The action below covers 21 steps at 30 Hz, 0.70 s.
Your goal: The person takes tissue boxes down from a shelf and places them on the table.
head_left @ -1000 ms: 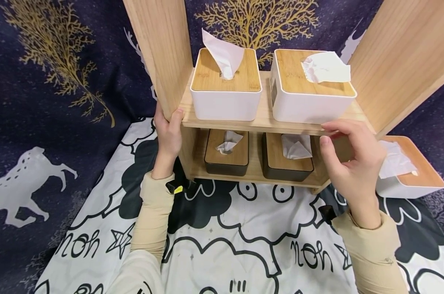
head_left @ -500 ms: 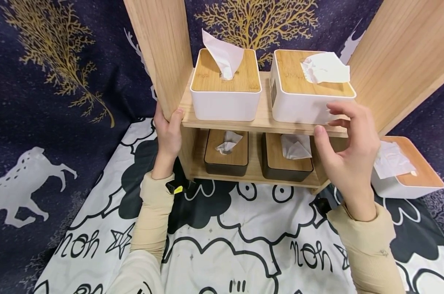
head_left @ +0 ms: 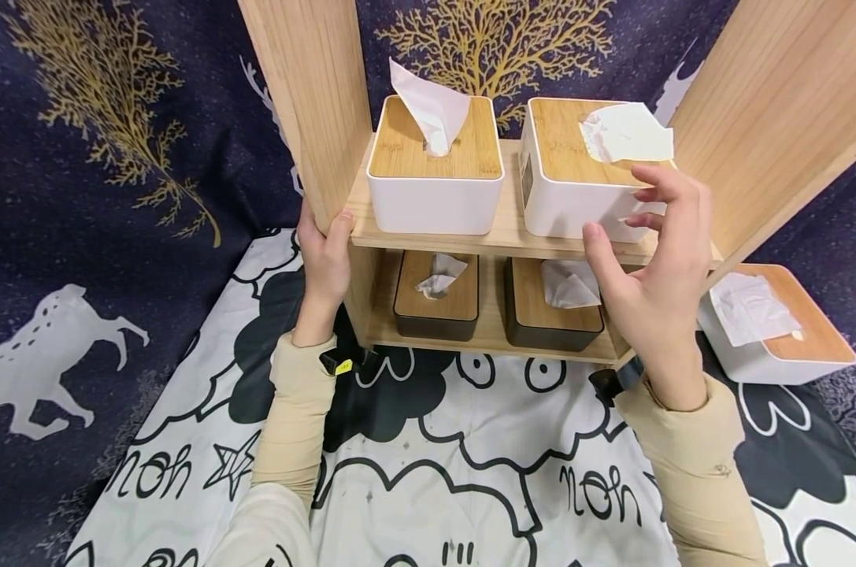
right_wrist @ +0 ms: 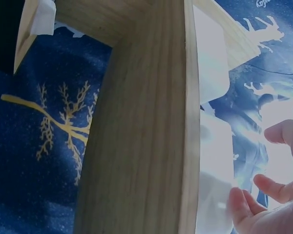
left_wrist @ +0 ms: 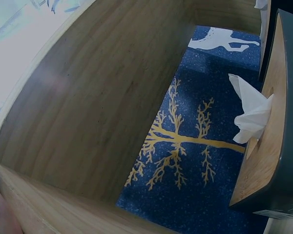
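Note:
In the head view, my left hand (head_left: 326, 256) grips the left side panel of a wooden shelf (head_left: 321, 118) at its front edge, thumb in front. My right hand (head_left: 657, 276) is spread with bent, parted fingers before the right white tissue box (head_left: 576, 206), which has a bamboo lid and a tissue poking out. Beside it on the same board stands another white tissue box (head_left: 435, 206). The right wrist view shows my fingers (right_wrist: 240, 202) close to the white box (right_wrist: 216, 156); whether they touch it I cannot tell.
Below are two dark tissue boxes (head_left: 438, 323) on the lower board. Right of the shelf, a white tissue box (head_left: 768, 362) with an orange-brown lid lies on the patterned cloth (head_left: 428, 472). A dark blue curtain (head_left: 116, 260) hangs behind.
My right hand has moved up and left from the shelf board's edge to the front of the right white box. My left hand keeps its grip on the side panel.

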Motion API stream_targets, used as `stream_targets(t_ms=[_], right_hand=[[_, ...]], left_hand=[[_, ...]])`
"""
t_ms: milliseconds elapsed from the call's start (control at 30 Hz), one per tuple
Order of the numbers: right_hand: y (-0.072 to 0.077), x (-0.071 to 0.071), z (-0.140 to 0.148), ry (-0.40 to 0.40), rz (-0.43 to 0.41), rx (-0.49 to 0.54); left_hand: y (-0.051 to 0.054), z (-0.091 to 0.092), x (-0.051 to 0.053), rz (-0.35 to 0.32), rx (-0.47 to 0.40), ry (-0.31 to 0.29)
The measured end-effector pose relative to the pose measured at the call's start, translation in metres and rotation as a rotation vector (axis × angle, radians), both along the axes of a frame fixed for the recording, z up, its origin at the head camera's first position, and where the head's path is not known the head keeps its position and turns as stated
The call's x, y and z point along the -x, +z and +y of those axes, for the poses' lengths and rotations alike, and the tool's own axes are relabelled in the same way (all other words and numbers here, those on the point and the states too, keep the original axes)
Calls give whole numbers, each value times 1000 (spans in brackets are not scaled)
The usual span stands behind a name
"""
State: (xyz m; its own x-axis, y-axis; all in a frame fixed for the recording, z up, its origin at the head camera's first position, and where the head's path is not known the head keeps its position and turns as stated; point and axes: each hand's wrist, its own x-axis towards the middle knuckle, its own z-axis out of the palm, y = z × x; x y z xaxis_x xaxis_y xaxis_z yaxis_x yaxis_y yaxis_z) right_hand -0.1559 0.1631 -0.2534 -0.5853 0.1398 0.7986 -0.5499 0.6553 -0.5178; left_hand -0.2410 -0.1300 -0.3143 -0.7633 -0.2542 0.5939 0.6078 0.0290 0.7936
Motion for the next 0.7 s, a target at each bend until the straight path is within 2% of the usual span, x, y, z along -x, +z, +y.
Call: stream_targets(t_ms=[300,400,567,700], right_hand=[[-2,7,-5,-140,45,29],[-5,9,-5,-178,3,28],[-8,11,-10,-195,-72,52],[-9,12,-15,-198,-87,75]], left_hand=[[-2,0,3,21,-30,-1],[-2,0,3,22,-25,-1],[-2,-1,2,20,-25,-6],[-1,0,2,19,-28,-13]])
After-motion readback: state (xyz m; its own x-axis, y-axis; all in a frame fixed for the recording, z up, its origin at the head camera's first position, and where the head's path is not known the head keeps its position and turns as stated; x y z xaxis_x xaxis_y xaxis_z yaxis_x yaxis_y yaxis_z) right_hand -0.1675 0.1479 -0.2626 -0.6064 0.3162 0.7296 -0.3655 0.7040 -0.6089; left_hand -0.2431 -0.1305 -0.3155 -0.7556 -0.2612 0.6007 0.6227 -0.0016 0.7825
